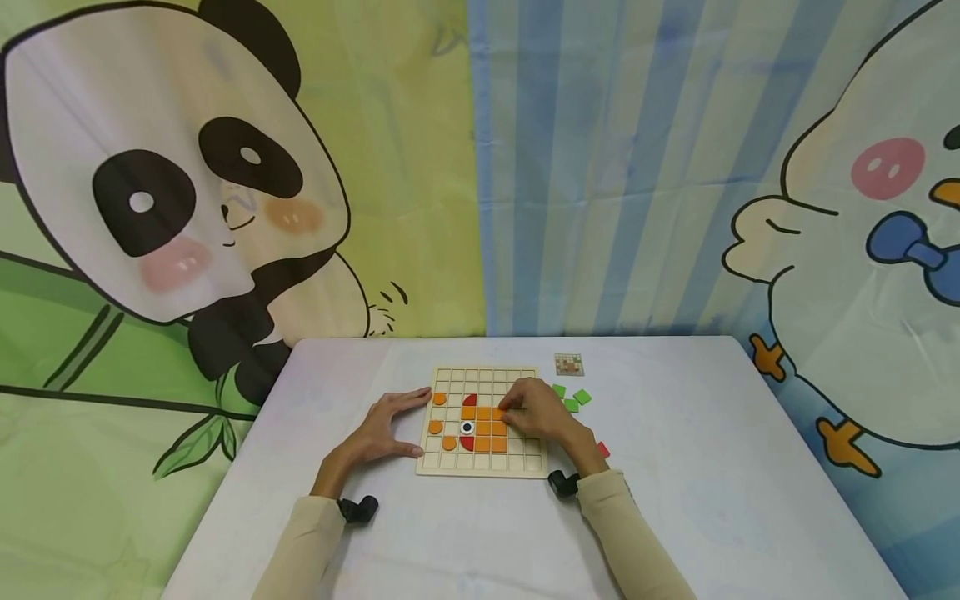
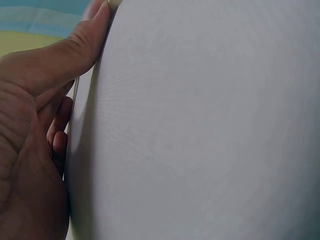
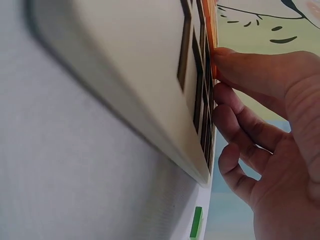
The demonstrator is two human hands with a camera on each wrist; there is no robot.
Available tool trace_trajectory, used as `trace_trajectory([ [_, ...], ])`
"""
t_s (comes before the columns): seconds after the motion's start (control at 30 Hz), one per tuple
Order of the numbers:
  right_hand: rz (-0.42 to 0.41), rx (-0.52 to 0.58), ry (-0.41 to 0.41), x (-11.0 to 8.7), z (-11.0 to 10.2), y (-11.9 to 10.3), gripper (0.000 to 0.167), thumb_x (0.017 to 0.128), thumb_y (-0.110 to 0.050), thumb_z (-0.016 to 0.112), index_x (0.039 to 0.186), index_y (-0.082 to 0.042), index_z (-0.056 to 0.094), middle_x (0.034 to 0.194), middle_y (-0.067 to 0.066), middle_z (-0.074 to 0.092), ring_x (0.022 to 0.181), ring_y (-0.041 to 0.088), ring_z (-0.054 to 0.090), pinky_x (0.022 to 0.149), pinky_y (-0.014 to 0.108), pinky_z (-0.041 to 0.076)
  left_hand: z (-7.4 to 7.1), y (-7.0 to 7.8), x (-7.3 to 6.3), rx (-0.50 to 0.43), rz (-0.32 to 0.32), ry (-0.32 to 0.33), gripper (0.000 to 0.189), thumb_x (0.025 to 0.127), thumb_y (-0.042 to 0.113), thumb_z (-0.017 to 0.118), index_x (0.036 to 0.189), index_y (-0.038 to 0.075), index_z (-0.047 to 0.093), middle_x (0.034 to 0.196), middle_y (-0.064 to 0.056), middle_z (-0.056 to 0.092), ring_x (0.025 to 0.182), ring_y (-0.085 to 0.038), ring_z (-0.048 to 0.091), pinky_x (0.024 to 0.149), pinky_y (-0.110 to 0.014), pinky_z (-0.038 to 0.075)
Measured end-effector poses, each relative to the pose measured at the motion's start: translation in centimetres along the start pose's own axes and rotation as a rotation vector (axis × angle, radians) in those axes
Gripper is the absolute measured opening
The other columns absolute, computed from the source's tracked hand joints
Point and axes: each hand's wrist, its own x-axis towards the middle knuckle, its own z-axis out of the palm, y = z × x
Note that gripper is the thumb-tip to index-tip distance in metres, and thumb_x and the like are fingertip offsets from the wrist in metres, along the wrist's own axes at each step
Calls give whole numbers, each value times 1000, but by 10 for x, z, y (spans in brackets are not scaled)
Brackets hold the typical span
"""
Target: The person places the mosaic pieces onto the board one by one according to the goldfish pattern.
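A pale wooden grid board (image 1: 450, 465) lies on the table. On it, orange square tiles (image 1: 491, 429) form a block, with red quarter-round tiles (image 1: 469, 400) and an eye tile (image 1: 467, 427) at its left. Several orange round tiles (image 1: 438, 399) sit in cells further left. My left hand (image 1: 378, 429) touches the board's left edge, thumb and fingers spread apart. At the block's upper right, my right hand (image 1: 536, 408) pinches an orange square tile (image 3: 215, 70) against the grid between thumb and fingers; the fingers partly hide that tile.
Several green square tiles (image 1: 582, 397) lie right of the board, behind the right hand. A red piece (image 1: 603, 450) shows beside the right wrist. Beyond the board's far right corner is a small pattern card (image 1: 569, 365). The white table (image 1: 720, 500) meets printed curtains at its far edge.
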Motion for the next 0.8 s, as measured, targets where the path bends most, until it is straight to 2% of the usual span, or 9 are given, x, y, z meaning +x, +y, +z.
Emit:
trace_trajectory([
  [0.33, -2, 28, 23, -4, -3, 0, 19, 92, -10, 85, 111, -4, 85, 108, 7, 83, 95, 21, 75, 84, 37, 61, 0, -1, 0, 10, 3, 0, 106, 71, 37, 103, 162, 17, 54, 174, -6, 46, 149, -40, 44, 121, -73, 25],
  [0.5, 22, 20, 41, -13, -18, -2, 21, 95, -13, 84, 115, -4, 85, 110, 8, 82, 99, 25, 71, 88, 42, 58, 1, -2, 0, 18, 11, -1, 107, 71, 37, 103, 163, 17, 53, 175, -6, 45, 148, -40, 44, 120, -72, 27],
  [0.7, 7, 3, 54, -27, -38, 5, 24, 94, -14, 86, 115, -3, 84, 108, 10, 82, 97, 26, 71, 88, 50, 60, 0, -3, 1, 15, 18, -8, 108, 70, 38, 103, 163, 17, 53, 175, -7, 44, 148, -40, 44, 120, -72, 27],
  [0.8, 31, -1, 42, -35, -48, 8, 25, 92, -14, 87, 114, -3, 84, 105, 9, 81, 95, 26, 71, 87, 47, 59, -1, -3, 2, 9, 19, -13, 108, 70, 38, 103, 163, 15, 53, 175, -7, 44, 149, -41, 44, 120, -73, 26],
])
